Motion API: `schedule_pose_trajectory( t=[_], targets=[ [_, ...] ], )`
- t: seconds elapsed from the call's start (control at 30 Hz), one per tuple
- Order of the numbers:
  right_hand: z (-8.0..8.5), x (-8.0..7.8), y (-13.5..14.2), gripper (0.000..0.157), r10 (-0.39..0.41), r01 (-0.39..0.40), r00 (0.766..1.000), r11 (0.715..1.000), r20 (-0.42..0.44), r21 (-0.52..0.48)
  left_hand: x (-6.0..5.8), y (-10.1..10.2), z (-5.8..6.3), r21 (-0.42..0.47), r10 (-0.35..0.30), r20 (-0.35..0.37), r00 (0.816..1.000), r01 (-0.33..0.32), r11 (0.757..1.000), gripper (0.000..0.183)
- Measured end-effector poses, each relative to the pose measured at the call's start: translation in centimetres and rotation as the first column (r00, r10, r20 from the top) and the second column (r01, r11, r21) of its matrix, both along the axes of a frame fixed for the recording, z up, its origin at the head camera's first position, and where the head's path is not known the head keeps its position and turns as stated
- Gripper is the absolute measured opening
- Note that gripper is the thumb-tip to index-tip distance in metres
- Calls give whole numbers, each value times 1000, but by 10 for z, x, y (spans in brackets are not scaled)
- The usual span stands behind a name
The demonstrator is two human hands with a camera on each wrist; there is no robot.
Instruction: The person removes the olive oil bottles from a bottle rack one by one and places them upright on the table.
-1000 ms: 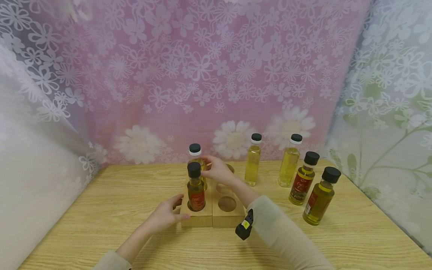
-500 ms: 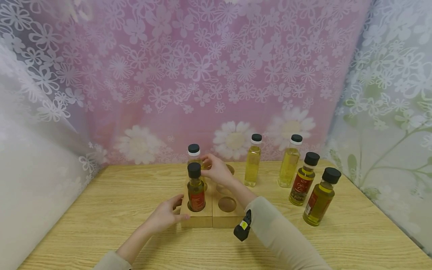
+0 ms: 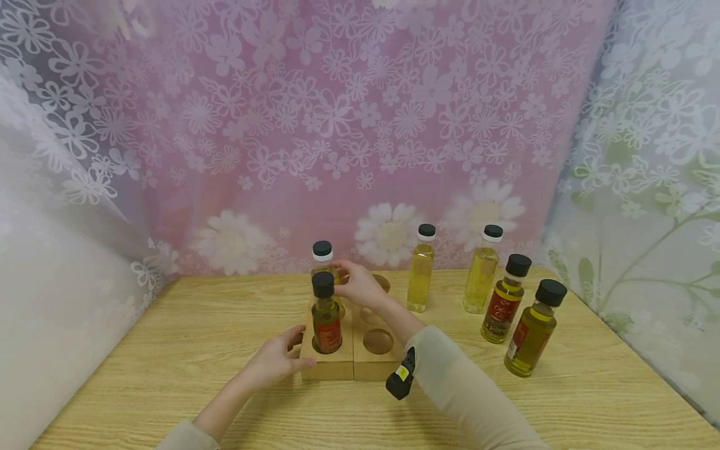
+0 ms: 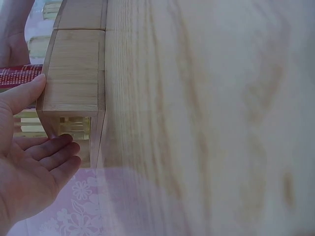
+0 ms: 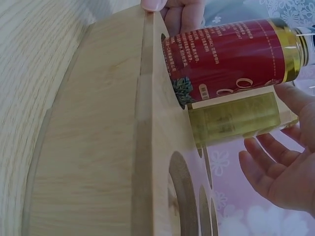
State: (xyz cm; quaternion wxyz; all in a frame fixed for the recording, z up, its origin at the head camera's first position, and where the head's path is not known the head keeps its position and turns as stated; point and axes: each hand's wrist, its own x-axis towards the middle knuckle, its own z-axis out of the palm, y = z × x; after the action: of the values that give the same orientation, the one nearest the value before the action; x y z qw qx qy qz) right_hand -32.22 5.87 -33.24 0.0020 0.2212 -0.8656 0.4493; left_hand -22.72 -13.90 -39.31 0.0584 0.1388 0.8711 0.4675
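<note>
A wooden holder block [image 3: 337,365] with round holes lies mid-table. A dark oil bottle with a red label [image 3: 326,319] stands in its front left hole, and a pale yellow bottle [image 3: 322,255] stands right behind it. My right hand [image 3: 360,284] hovers beside the pale bottle [image 5: 236,118]. Its fingers [image 5: 273,169] are spread and relaxed, and a grip cannot be made out. My left hand [image 3: 275,359] rests against the block's front left corner. Its thumb [image 4: 24,93] lies on the block [image 4: 74,73] and its straight fingers [image 4: 54,152] run along the side.
Two more pale bottles [image 3: 420,269] [image 3: 482,272] and two labelled dark bottles [image 3: 502,300] [image 3: 529,328] stand to the right on the wooden table [image 3: 169,350]. The block's right holes [image 3: 378,340] hold nothing. A floral curtain hangs close behind and to both sides.
My right hand and forearm have drifted slightly left, closer to the pale bottle. The left hand, block and bottles have not moved.
</note>
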Motion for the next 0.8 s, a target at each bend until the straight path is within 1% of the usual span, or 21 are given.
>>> schedule_pose_trajectory(
  t=[0.27,0.47,0.57,0.7,0.8],
  targets=[
    [4,6,4,52,-23,23,1000,1000,4,0,1,1,-1,7,-3,7,1000,3,1000,84],
    [10,2,13,58,-48,49,999,998,24,-42,1,1,0,3,1,5,1000,-1,1000,84],
    [16,1,18,59,-44,45,999,997,13,-70,1,1,1,1,-2,11,1000,2,1000,85],
    [28,2,27,63,-48,47,999,995,1,-92,2,1,1,-10,10,15,1000,-9,1000,85],
    [36,3,34,67,-37,39,999,993,21,-115,2,1,1,-20,18,11,1000,-18,1000,84]
  ],
)
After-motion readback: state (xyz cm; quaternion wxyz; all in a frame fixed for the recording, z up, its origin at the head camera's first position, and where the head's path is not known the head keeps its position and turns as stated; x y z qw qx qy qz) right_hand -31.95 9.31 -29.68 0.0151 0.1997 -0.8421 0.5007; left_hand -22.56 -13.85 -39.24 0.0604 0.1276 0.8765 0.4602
